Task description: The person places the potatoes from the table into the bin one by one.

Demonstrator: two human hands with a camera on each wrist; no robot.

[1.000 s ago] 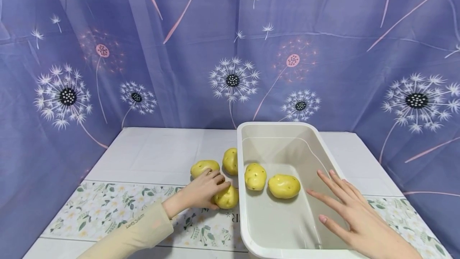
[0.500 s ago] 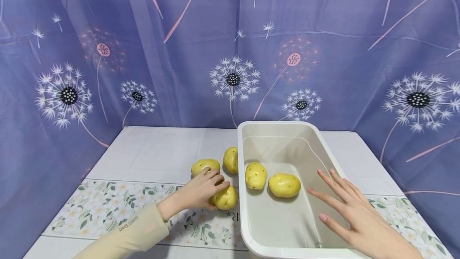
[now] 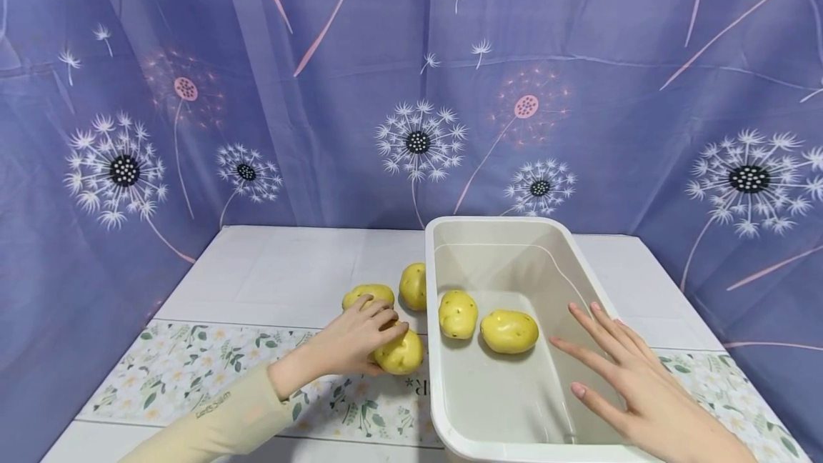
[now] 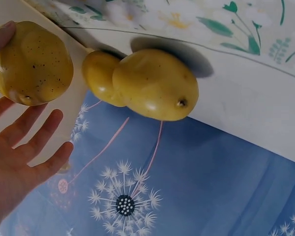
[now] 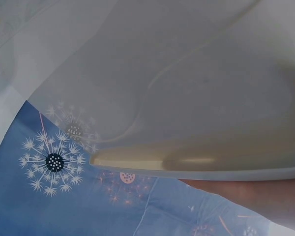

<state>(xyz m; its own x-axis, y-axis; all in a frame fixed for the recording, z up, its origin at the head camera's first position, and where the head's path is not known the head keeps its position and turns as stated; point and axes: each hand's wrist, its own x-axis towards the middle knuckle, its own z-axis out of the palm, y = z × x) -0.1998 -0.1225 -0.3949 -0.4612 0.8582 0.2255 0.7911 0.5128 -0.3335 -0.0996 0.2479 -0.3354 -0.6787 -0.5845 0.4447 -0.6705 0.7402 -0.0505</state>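
Observation:
My left hand (image 3: 353, 340) grips a yellow potato (image 3: 400, 353) just left of the bin, over the flowered band of the tabletop. In the left wrist view the thumb lies on one side of this potato (image 4: 35, 64) and the fingers reach round its other side. Beyond the hand sit two more potatoes, one (image 3: 366, 294) partly covered by the fingers and one (image 3: 414, 286) against the bin's left side. My right hand (image 3: 633, 377), fingers spread and holding nothing, is over the right side of the pale bin (image 3: 436, 384). Inside the bin lie two potatoes (image 3: 458, 314), (image 3: 509, 331).
The tabletop (image 3: 289, 256) is white with a printed flower band (image 3: 186, 377). A blue dandelion-print curtain (image 3: 321, 127) hangs behind and along both sides. In the right wrist view, the bin's wall (image 5: 201, 88) fills most of the picture.
My left hand has drawn slightly to the left, and the potato in its grip has shifted left with it, away from the bin. The right hand stays in place.

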